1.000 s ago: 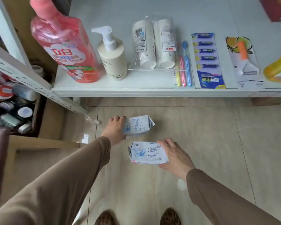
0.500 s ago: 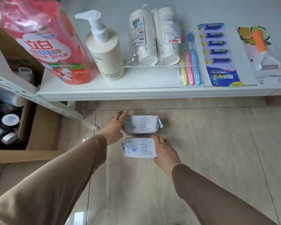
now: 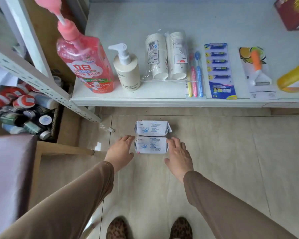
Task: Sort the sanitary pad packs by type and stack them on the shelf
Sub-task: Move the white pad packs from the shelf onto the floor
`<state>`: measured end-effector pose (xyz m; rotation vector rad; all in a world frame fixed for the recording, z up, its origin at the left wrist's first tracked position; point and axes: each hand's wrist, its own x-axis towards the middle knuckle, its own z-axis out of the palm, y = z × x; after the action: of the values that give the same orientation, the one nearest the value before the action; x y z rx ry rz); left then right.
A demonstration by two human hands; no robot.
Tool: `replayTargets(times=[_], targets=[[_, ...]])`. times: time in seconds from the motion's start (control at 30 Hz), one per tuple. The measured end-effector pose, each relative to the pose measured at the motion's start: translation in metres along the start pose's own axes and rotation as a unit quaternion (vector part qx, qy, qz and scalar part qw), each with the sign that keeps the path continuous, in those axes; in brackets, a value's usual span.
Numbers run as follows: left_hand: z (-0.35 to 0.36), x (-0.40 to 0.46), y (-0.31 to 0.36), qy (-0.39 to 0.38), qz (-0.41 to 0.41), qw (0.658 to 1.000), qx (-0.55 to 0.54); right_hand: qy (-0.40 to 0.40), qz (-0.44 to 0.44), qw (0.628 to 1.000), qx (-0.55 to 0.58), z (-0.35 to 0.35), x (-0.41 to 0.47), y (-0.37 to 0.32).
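two sanitary pad packs lie flat on the tiled floor (image 3: 214, 169), side by side and touching along their long edges. the far pack (image 3: 152, 128) is closer to the shelf. the near pack (image 3: 151, 145) is closer to the person.

both arms reach forward and down in tan sleeves, backs of the hands facing up. the left hand (image 3: 121, 151) sits just left of the near pack. its fingers are straight and a little spread, and the fingertips are at the pack's left end. it is too hard to tell if they really touch it. the right hand (image 3: 179, 156) sits just right of the same pack. its fingers are straight and spread too, and they lie at the pack's right end, touching it or almost. the thumb sticks out to the left below the pack. neither hand curls around anything, so the near pack sits between two flat hands. the far pack has no hand on it.

the white shelf (image 3: 162, 100) is just above the packs in the view. on it stand a red bottle (image 3: 86, 61) and a cream pump bottle (image 3: 128, 69). next to them lie wrapped paper cups (image 3: 166, 56), toothbrushes (image 3: 195, 75), a card of batteries (image 3: 220, 69) and an orange peeler (image 3: 258, 68).

two spotted shoes (image 3: 148, 228) show at the bottom.
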<state>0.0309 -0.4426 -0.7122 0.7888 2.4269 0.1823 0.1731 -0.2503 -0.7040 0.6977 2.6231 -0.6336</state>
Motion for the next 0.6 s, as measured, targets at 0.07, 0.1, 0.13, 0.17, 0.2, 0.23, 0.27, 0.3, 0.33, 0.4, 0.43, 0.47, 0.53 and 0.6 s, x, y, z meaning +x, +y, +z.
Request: replayTargets(times=[0.07, 0.1, 0.13, 0.17, 0.2, 0.23, 0.27, 0.3, 0.33, 0.4, 0.43, 0.47, 0.53, 0.6], targets=[[-0.016, -0.024, 0.018, 0.0, 0.0, 1.0, -0.005, 0.007, -0.001, 1.0, 0.008, -0.025, -0.021, -0.005], [-0.032, -0.04, 0.031, -0.002, 0.0, 1.0, -0.007, 0.012, 0.002, 1.0, 0.017, -0.045, -0.035, -0.008], [-0.048, -0.055, 0.044, 0.001, 0.001, 1.0, -0.005, 0.017, 0.004, 1.0, 0.022, -0.066, -0.05, -0.012], [-0.064, -0.071, 0.057, 0.006, 0.003, 1.0, -0.003, 0.023, 0.006, 0.999, 0.027, -0.087, -0.065, -0.015], [-0.081, -0.087, 0.07, 0.011, 0.005, 1.0, -0.003, 0.029, 0.009, 0.999, 0.035, -0.109, -0.079, -0.018], [-0.101, -0.101, 0.083, 0.02, 0.008, 1.0, -0.003, 0.037, 0.01, 0.998, 0.044, -0.133, -0.092, -0.021], [-0.121, -0.116, 0.096, 0.027, 0.009, 1.0, -0.001, 0.043, 0.01, 0.998, 0.051, -0.157, -0.106, -0.025], [-0.14, -0.129, 0.108, 0.036, 0.011, 0.999, -0.002, 0.048, 0.012, 0.997, 0.06, -0.179, -0.119, -0.027], [-0.16, -0.143, 0.121, 0.047, 0.014, 0.999, -0.003, 0.054, 0.012, 0.996, 0.067, -0.202, -0.133, -0.028], [-0.2, -0.169, 0.147, 0.066, 0.019, 0.998, -0.004, 0.066, 0.008, 0.995, 0.073, -0.245, -0.158, -0.031], [-0.219, -0.181, 0.159, 0.077, 0.025, 0.997, -0.007, 0.071, 0.009, 0.995, 0.075, -0.267, -0.17, -0.032], [-0.237, -0.192, 0.172, 0.088, 0.033, 0.995, -0.01, 0.078, 0.01, 0.994, 0.079, -0.287, -0.182, -0.034], [-0.272, -0.212, 0.198, 0.114, 0.054, 0.992, -0.012, 0.097, 0.015, 0.992, 0.083, -0.329, -0.206, -0.035], [-0.303, -0.23, 0.224, 0.136, 0.073, 0.988, -0.018, 0.118, 0.019, 0.989, 0.087, -0.369, -0.23, -0.036]])
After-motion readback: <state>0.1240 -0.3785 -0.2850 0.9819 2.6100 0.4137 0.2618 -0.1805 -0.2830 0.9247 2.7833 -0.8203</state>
